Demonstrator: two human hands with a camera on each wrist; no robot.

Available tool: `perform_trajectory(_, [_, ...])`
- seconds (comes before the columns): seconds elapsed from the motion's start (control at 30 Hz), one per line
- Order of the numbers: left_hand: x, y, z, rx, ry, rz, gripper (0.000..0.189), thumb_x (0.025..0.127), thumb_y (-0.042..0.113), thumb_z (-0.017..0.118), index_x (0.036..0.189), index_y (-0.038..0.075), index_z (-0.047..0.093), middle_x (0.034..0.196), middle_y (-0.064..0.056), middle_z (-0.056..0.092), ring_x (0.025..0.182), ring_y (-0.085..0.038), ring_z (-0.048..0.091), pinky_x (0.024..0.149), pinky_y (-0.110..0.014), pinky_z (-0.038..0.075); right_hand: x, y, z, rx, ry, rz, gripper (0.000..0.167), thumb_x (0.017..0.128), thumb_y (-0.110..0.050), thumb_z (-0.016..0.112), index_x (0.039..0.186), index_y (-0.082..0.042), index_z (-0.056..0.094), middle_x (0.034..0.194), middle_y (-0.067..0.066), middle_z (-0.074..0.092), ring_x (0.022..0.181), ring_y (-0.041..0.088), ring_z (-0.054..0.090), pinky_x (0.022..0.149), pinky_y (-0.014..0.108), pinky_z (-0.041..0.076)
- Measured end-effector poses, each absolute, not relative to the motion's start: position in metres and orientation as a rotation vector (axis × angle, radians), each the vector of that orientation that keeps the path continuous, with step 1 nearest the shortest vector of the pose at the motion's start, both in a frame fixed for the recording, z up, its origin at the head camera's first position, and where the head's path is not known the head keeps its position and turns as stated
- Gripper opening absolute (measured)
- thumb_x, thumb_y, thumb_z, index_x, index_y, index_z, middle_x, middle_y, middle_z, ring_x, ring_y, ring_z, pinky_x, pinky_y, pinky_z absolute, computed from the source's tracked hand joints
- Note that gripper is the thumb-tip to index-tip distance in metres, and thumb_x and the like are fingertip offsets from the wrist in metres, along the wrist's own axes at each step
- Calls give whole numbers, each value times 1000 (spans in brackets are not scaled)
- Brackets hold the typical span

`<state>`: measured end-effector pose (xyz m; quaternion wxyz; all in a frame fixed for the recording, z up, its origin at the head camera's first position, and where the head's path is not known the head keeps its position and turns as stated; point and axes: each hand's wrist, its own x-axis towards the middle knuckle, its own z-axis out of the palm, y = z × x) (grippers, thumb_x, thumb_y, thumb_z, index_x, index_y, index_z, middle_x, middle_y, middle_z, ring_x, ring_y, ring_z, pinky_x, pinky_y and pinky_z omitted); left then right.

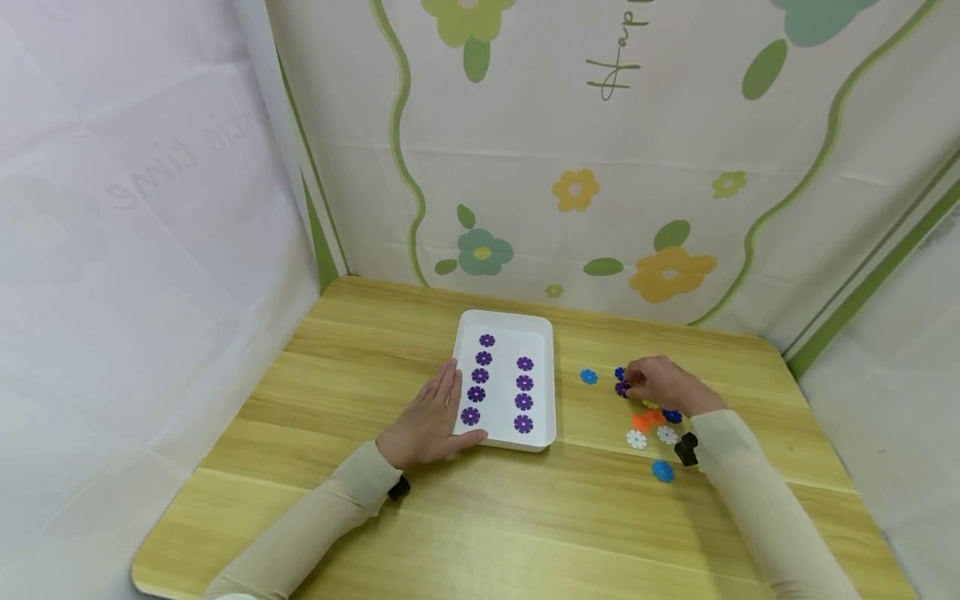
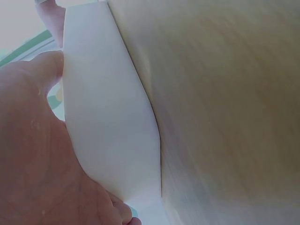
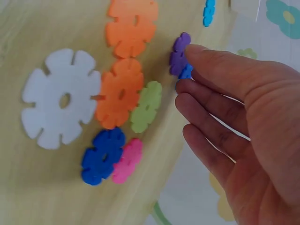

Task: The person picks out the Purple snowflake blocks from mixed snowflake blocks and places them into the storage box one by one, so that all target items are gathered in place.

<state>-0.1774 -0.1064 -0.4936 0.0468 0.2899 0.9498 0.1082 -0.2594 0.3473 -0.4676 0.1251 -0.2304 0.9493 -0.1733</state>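
A white tray (image 1: 501, 354) holds two columns of purple notched discs (image 1: 480, 376), the left column longer than the right. My left hand (image 1: 427, 421) rests at its near left corner, fingers straight along the left side and thumb over the near rim; the tray's white outer wall (image 2: 108, 103) fills much of the left wrist view. My right hand (image 1: 663, 385) is over the loose discs right of the tray. Its thumb and forefinger pinch the edge of a purple disc (image 3: 179, 55), close over the table. A blue disc (image 3: 185, 72) lies partly hidden behind it.
Around the right hand lie orange discs (image 3: 121, 93), white discs (image 1: 637, 439), a lime green disc (image 3: 146, 107), a pink disc (image 3: 127, 161) and dark blue discs (image 3: 103, 156). Light blue discs (image 1: 588, 377) lie apart. A flower-printed cloth (image 1: 525, 167) stands behind the wooden table (image 1: 525, 517).
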Motion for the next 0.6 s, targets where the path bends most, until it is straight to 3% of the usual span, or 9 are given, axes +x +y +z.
perform_trajectory(0.6, [-179,-104,-494,844,2886,303,110,103,73,43,164,-13,10,174,-31,-2,165,-43,2,133,-54,19,-266,342,-475,-655,2758,-573,20,95,-7,78,112,4,74,107,17,77,94,23,74,85,43,64])
